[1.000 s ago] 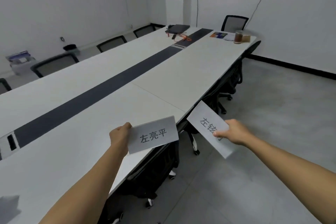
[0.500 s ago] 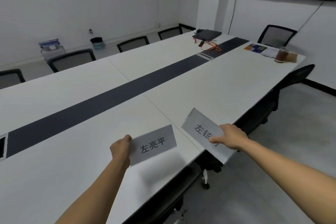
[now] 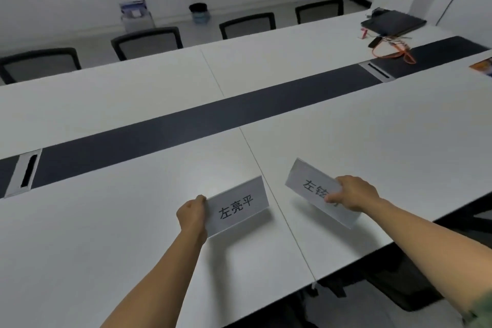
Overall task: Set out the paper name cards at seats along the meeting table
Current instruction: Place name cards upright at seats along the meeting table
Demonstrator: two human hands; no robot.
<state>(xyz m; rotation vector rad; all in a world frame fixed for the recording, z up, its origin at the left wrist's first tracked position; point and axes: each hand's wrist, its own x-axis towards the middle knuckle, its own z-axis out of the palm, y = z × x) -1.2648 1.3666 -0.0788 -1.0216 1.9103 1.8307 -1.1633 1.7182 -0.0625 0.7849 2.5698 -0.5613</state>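
Observation:
Two white paper name cards with black characters hover just above the near half of the white meeting table [image 3: 133, 234]. My left hand [image 3: 192, 214] grips the left end of the left name card [image 3: 239, 206]. My right hand [image 3: 354, 193] pinches the right name card [image 3: 310, 185] near its middle, covering the last character. That card tilts down to the right, close to the table's near edge. The two cards sit either side of a seam in the tabletop.
A dark strip [image 3: 213, 117] with cable slots runs along the table's middle. A black laptop [image 3: 394, 23] and orange cables [image 3: 394, 49] lie at the far right. Several black chairs [image 3: 146, 41] line the far side. A bin [image 3: 199, 12] and a box stand by the wall.
The view has swung left and closer to the table. Both hands with their cards now hang over the tabletop instead of past its edge.

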